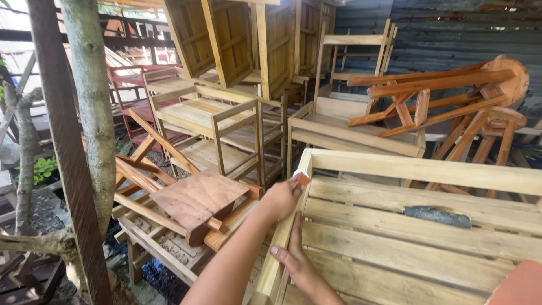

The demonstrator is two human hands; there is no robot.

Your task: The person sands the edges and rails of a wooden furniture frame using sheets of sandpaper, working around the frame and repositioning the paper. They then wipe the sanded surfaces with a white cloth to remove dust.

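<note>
left hand (280, 197) pinching, right hand (299, 262) flat
</note>
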